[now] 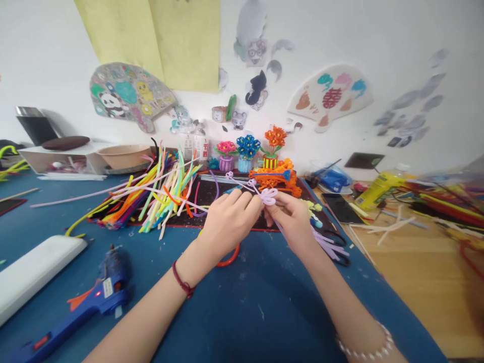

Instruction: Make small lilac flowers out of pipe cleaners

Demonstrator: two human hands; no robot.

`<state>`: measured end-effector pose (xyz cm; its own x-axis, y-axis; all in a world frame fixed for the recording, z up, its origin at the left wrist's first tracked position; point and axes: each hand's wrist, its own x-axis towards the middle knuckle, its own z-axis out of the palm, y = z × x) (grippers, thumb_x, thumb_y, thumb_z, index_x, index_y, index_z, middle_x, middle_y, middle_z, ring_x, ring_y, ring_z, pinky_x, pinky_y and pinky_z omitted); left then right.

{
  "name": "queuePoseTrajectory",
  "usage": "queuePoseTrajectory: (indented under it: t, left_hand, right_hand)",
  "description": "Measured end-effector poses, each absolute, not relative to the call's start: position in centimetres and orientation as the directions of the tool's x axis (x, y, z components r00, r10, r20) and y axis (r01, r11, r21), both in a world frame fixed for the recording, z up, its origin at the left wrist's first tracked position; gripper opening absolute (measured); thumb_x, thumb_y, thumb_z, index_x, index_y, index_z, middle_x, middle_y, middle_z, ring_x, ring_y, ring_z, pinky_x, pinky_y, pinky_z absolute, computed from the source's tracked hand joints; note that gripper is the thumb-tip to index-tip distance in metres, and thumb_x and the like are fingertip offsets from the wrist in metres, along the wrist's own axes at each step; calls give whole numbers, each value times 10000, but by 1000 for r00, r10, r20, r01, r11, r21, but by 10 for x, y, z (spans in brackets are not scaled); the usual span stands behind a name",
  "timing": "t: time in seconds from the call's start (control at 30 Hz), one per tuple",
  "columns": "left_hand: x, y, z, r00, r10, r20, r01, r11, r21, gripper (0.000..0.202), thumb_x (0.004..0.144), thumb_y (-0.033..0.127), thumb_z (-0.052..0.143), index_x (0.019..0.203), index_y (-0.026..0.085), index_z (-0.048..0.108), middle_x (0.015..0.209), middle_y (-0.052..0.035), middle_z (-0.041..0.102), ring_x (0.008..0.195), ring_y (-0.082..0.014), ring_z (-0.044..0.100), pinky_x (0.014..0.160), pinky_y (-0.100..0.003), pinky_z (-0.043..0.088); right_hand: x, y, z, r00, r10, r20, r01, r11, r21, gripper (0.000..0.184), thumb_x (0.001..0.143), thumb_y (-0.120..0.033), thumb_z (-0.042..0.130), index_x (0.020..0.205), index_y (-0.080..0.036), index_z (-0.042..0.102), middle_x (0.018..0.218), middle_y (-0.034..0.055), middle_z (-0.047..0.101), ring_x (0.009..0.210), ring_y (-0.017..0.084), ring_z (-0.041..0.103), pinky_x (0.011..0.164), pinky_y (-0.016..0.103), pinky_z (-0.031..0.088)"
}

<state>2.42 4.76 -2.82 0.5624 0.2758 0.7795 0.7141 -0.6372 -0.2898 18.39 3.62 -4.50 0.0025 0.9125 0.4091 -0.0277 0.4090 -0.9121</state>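
Note:
A lilac pipe-cleaner flower (268,196) with looped petals sits between my two hands, above the blue table. My left hand (229,217) is closed, its fingers pinched at the left side of the flower. From the right, my right hand (291,217) pinches just below the petals, thumb and fingers together. Smaller lilac loops (251,183) on thin stems show just past my left knuckles. Beyond my right wrist lie loose lilac pipe cleaners (328,244) and black-handled scissors (343,259), partly covered. A red curved handle or loop (230,258) shows under my left hand.
A pile of coloured pipe cleaners (166,189) lies left of my hands. A blue glue gun (106,295) with a lit red light rests front left, beside a white bar-shaped device (41,272). Three small flower pots (245,164) stand behind; a yellow bottle (380,189) lies right.

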Motion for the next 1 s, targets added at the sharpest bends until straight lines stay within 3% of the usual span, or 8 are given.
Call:
queuePoseTrajectory:
  t: [0.17,0.37,0.5,0.73,1.0]
  left_hand:
    - [23,49,-27,571,270,775,707,-641,-298,251,961,271,498,736,174,551,660,-21,570,652,-173,501,591,-315,330]
    - [24,49,-29,605,325,727,608,-778,-158,306,988,228,414,715,162,537,683,-28,568,667,-165,484,600,-292,358]
    - [24,52,-31,594,378,711,539,-843,-2,308,987,214,406,709,168,528,676,-21,557,670,-161,477,592,-278,353]
    - [23,55,-27,522,572,633,373,-820,434,306,943,180,474,641,163,522,606,12,547,630,-128,467,607,-242,340]
    - [22,57,-26,516,613,598,161,-755,635,349,940,235,501,600,159,530,597,17,566,646,-118,481,654,-235,372]
  right_hand:
    - [183,36,-45,32,930,367,116,361,-925,153,816,-312,644,764,-170,626,582,-37,552,466,87,510,462,212,424]
    - [188,39,-45,-1,951,311,112,309,-945,111,786,-266,621,728,-179,586,513,-50,545,444,96,523,464,215,426]
    - [191,40,-44,-103,960,260,51,266,-963,178,793,-282,599,653,-181,558,476,-52,532,404,88,489,438,213,407]
    - [193,41,-45,-177,962,207,-33,204,-978,211,786,-288,610,618,-174,550,494,-51,523,406,81,488,437,211,390]
    - [190,37,-38,-249,953,171,-68,159,-985,283,810,-305,617,582,-166,523,507,-45,512,412,69,484,426,204,365]
